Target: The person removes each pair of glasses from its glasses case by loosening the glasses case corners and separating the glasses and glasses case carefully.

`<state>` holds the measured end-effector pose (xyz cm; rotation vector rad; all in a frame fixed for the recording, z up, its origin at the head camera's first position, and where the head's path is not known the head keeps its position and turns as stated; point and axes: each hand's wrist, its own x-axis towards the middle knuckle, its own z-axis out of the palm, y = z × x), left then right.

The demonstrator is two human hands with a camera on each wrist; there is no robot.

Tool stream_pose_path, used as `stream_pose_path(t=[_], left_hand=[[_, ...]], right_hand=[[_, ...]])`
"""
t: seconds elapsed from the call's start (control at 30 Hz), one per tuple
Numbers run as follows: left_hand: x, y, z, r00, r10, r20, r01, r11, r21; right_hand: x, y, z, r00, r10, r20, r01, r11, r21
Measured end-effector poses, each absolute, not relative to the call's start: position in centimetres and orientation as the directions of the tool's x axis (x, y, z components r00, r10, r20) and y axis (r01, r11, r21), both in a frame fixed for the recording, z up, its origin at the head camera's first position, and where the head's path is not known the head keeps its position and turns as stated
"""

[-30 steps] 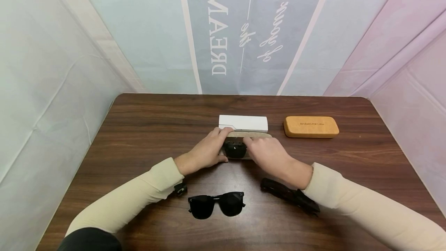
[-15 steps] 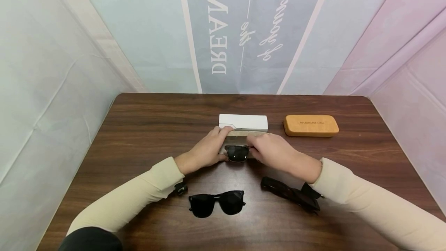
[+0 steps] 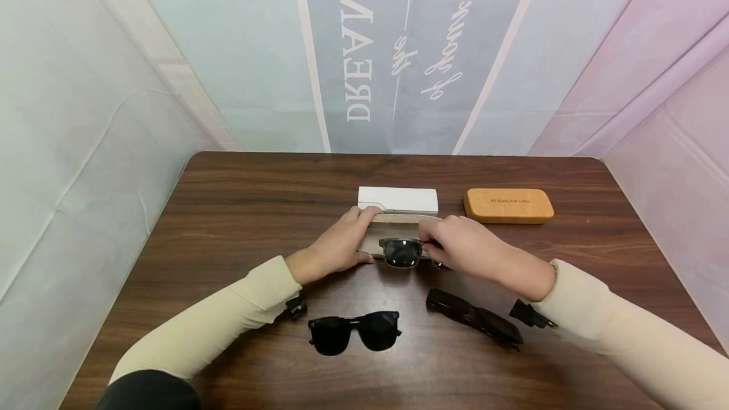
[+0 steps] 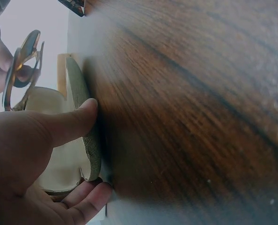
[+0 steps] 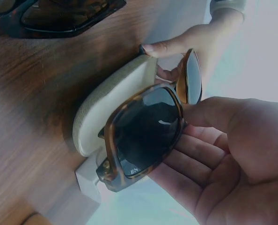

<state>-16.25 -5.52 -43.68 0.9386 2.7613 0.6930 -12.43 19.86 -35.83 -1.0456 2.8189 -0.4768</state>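
My left hand (image 3: 336, 247) grips the left end of an open glasses case (image 3: 398, 218), greyish-green outside and cream inside. In the left wrist view its thumb (image 4: 73, 123) lies over one rim, with fingertips at the case's end. My right hand (image 3: 469, 245) pinches a pair of tortoiseshell sunglasses (image 3: 402, 253) near the bridge, between thumb and fingers. Dark lenses (image 5: 150, 126) face the right wrist camera. The sunglasses are held over the near side of the case, lifted out of it. The right hand hides part of the right lens in the head view.
A white case (image 3: 397, 198) lies just behind the open one, with a tan glasses case (image 3: 509, 206) to its right. Black sunglasses (image 3: 354, 333) rest nearer me on the brown wooden table (image 3: 256, 195). Dark tortoiseshell sunglasses (image 3: 474, 317) lie below my right forearm.
My right hand has drawn the sunglasses up out of the case and moved them right and slightly nearer. More of the cream interior shows. The left hand has stayed on the case.
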Motion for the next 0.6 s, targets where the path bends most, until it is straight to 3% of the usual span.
stream_pose_path(t=[0.6], left_hand=[[-16.2,-5.5,-43.5,-0.801,0.599,-0.014,0.523,0.710,0.472]], right_hand=[[-11.8,23.9,-34.2,-0.669,-0.735,-0.110,-0.636,0.642,-0.428]])
